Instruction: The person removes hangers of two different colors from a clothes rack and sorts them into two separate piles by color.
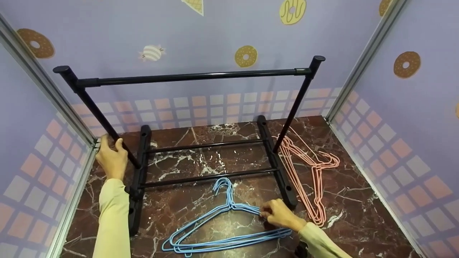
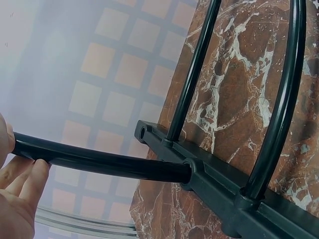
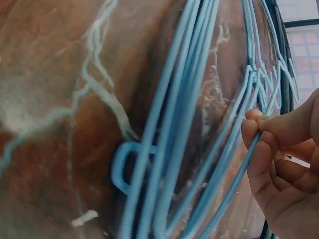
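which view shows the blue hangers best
The head view: the whole stack of blue hangers lies on the marble floor, hooks toward the rack, the right hand pinching one shoulder. The right wrist view shows only close-up wires beside the fingers. The left wrist view shows none.

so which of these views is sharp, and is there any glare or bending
Head view: sharp, evenly lit, a glare streak along the rack's top bar, wall edges bowed by the wide lens. Left wrist view: crisp, highlights on the black upright the left hand grips. Right wrist view: soft; the blue hangers blur nearest the lens.
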{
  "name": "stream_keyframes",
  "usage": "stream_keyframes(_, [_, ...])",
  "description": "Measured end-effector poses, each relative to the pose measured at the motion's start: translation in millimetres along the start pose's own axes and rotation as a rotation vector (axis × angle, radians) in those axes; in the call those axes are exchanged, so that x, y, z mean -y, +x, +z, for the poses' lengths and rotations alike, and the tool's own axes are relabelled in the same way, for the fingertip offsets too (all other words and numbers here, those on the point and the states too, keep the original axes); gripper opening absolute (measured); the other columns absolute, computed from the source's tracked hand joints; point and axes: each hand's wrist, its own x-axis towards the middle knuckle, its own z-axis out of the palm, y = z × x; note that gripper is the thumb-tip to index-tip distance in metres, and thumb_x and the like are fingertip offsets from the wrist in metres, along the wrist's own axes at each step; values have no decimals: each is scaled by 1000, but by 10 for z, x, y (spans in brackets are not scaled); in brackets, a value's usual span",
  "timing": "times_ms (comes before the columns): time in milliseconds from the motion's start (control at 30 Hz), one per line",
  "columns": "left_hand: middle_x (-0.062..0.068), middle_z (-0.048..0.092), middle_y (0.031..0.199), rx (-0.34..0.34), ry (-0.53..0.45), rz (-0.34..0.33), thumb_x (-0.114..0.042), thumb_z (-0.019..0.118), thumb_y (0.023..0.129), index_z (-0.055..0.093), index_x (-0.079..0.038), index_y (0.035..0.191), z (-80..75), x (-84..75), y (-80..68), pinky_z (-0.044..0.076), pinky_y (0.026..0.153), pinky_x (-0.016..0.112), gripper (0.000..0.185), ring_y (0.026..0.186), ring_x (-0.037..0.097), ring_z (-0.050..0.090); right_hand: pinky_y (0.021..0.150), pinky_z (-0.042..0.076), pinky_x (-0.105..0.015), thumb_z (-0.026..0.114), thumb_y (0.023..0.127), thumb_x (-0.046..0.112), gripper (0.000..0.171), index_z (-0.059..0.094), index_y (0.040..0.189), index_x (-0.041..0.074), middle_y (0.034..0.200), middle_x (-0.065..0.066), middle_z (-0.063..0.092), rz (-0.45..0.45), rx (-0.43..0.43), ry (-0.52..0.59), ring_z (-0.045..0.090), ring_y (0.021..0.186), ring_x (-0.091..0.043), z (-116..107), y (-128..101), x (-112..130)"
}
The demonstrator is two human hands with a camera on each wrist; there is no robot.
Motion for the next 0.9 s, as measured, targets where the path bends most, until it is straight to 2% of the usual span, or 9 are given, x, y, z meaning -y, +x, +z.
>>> stream_keyframes(100, [29, 70, 115, 4, 1, -7, -20, 64, 98, 62, -6, 128, -2, -15, -8, 43, 102, 60, 33, 114, 57, 58, 53, 39, -14, 69, 71, -7, 13, 70, 72, 6, 65, 0, 70, -56, -48, -45, 48, 57, 3, 50, -38, -26])
stream_keyframes(233, [28, 70, 117, 5, 0, -12, -19, 64, 98, 62, -7, 129, -15, -26, -17, 43, 103, 60, 33, 114, 57, 58, 53, 40, -14, 73, 68, -9, 16, 68, 71, 6, 64, 1, 66, -173, -150, -131, 50, 58, 1, 121, -76, -42])
stream_keyframes(367, [28, 70, 118, 8, 0, -14, -19, 64, 98, 62, -7, 130, -31, -21, -22, 42, 103, 60, 34, 115, 56, 58, 52, 38, -12, 77, 68, -9, 20, 65, 70, 8, 62, 2, 59, -248, -218, -196, 45, 59, 2, 180, -95, -48])
stream_keyframes(467, [27, 69, 119, 6, 0, -14, -19, 64, 98, 62, -6, 129, -45, -9, -30, 42, 104, 59, 33, 116, 55, 58, 51, 36, -13, 78, 67, -8, 23, 64, 70, 9, 62, 3, 53, -262, -257, -240, 42, 59, 2, 207, -102, -50])
stream_keyframes(733, [26, 70, 117, -8, -5, -16, -23, 62, 99, 62, -7, 128, -73, 28, -50, 43, 100, 61, 33, 113, 55, 60, 53, 45, -19, 76, 67, -8, 21, 65, 75, 8, 69, 2, 53, -262, -325, -311, 51, 59, -5, 261, -111, -65])
stream_keyframes(900, [24, 67, 127, 61, -26, -72, -20, 57, 102, 56, -10, 137, -98, 42, -86, 41, 107, 58, 37, 123, 49, 58, 55, 49, -25, 79, 70, -2, 19, 67, 81, 8, 75, 1, 55, -229, -323, -343, 55, 61, -8, 262, -119, -40])
